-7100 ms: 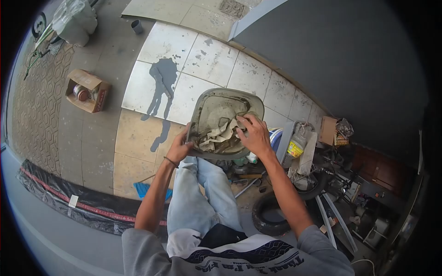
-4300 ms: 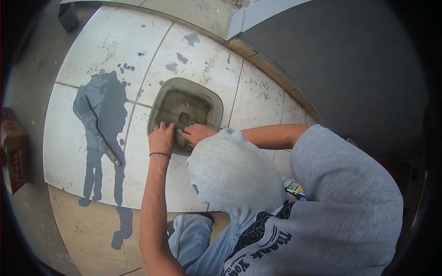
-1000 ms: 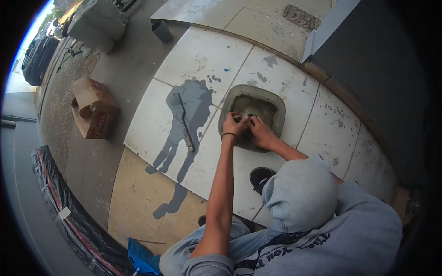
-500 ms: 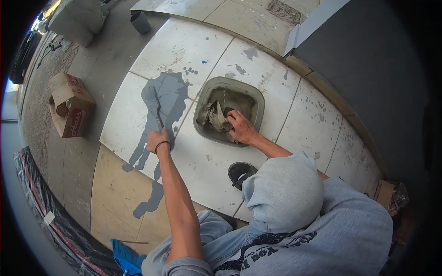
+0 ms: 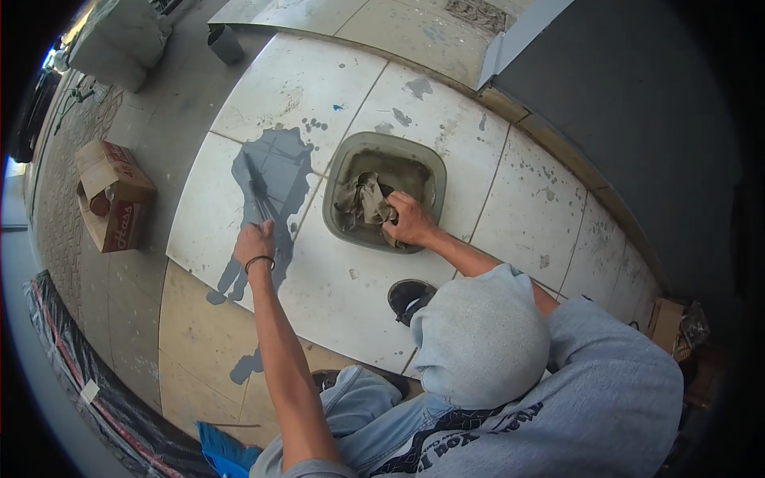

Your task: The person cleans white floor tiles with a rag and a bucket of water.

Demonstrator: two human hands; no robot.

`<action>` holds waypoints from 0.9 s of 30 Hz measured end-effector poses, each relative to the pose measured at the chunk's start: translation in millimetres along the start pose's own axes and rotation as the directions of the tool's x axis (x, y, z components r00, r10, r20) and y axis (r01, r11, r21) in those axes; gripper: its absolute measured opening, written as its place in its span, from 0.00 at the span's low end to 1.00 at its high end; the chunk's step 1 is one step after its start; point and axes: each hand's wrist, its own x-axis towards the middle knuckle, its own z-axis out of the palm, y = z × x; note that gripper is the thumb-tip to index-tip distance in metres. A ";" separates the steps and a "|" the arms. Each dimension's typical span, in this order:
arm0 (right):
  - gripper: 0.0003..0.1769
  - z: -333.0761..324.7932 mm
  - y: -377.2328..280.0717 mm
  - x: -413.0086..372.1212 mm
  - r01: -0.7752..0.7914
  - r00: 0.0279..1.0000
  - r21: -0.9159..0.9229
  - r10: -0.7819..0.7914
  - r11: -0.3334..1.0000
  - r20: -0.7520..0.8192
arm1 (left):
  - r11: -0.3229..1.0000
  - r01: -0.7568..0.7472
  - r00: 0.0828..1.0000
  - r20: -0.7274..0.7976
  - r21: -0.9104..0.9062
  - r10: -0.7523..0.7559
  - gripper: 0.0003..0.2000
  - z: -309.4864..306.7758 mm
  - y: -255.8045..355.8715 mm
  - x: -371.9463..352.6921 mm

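Observation:
My left hand [image 5: 255, 244] is closed round the handle of a long grey tool, possibly a trowel [image 5: 255, 182]. The tool's thin end is over a dark grey wet patch [image 5: 288, 163] on the white tiles. To the right stands a grey-green basin [image 5: 437, 166] holding murky liquid. My right hand [image 5: 411, 220] reaches over its near right side, fingers closed on a wet, muddy cloth [image 5: 368, 197] that lies partly in the liquid. The fingertips are partly hidden by the cloth.
An open cardboard box [image 5: 119, 199] and a dark pot [image 5: 225, 45] stand left of the tiles [image 5: 335, 287]. A dark wall [image 5: 613, 103] rises at right. My knee [image 5: 482, 338] and a dark shoe [image 5: 410, 301] are near the basin. Blue material [image 5: 225, 448] lies bottom left.
The view has shifted slightly. In my left hand the tool has turned, so its broad flat face now shows narrower. My right hand has moved a little at the cloth, which has changed shape.

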 end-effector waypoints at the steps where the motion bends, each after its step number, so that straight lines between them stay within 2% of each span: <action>1: 0.21 -0.7 -0.3 -0.6 -0.014 1.000 -0.003 0.014 1.000 -0.008 | 0.991 0.005 1.000 0.018 -0.132 -0.003 0.24 -10.2 1.5 2.6; 3: 0.20 -1.2 -0.3 -1.1 -0.002 1.000 0.002 0.002 1.000 0.002 | 0.904 -0.053 0.994 0.068 -0.425 0.090 0.22 -1.8 -20.4 32.0; 4: 0.20 0.2 0.8 -2.4 -0.015 1.000 -0.003 0.015 1.000 -0.006 | 0.812 -0.076 0.985 0.085 -0.578 0.153 0.21 -3.8 -21.7 39.3; 6: 0.20 3.8 2.9 -4.3 0.067 0.998 -0.019 -0.067 0.998 -0.012 | 0.551 -0.012 0.968 0.129 -0.834 0.216 0.19 -20.0 -18.4 35.0; 7: 0.21 1.4 1.7 -3.1 0.070 0.992 -0.068 -0.062 0.995 0.114 | 0.545 -0.047 0.965 0.102 -0.837 0.240 0.18 -31.3 -14.8 30.2; 8: 0.21 2.1 0.2 -4.3 0.050 0.994 -0.081 -0.042 0.995 0.105 | 0.584 -0.079 0.966 0.083 -0.808 0.245 0.18 -34.4 -14.3 30.2; 10: 0.21 5.2 -3.4 -7.4 0.142 0.974 -0.142 -0.112 0.980 0.198 | 0.522 -0.073 0.962 0.078 -0.850 0.261 0.17 -49.7 -3.8 16.7; 13: 0.19 8.3 -7.2 -8.8 0.176 0.973 -0.190 -0.142 0.966 0.180 | 0.552 -0.098 0.964 0.060 -0.828 0.261 0.17 -71.3 10.0 6.1; 15: 0.20 5.0 -8.4 -7.5 0.140 0.968 -0.190 -0.094 0.972 0.234 | 0.457 -0.055 0.972 0.056 -0.888 0.227 0.17 -80.7 18.8 -2.9; 16: 0.20 4.2 -10.7 -5.6 0.110 0.957 -0.191 -0.052 0.975 0.287 | 0.463 -0.054 0.973 0.058 -0.885 0.224 0.17 -80.9 19.5 -2.9; 18: 0.20 1.8 -11.9 -3.8 0.112 0.955 -0.180 -0.056 0.977 0.291 | 0.398 -0.108 0.972 -0.013 -0.911 0.235 0.18 -84.6 22.9 -1.0; 22: 0.20 3.3 -11.7 -3.0 0.101 0.954 -0.191 -0.041 0.976 0.296 | 0.372 -0.116 0.979 -0.043 -0.921 0.198 0.18 -91.3 30.0 -0.9; 24: 0.20 4.5 -10.7 -3.7 0.094 0.958 -0.185 -0.039 0.978 0.282 | 0.265 -0.142 0.984 -0.107 -0.954 0.141 0.18 -90.0 33.6 2.0; 26: 0.20 5.2 -9.4 -4.6 0.087 0.962 -0.184 -0.035 0.979 0.271 | 0.230 -0.127 0.980 -0.086 -0.965 0.178 0.18 -90.5 35.2 5.0; 27: 0.20 5.8 -9.6 -4.2 0.095 0.961 -0.187 -0.041 0.978 0.272 | 0.204 -0.106 0.986 -0.077 -0.973 0.145 0.18 -89.4 37.5 5.3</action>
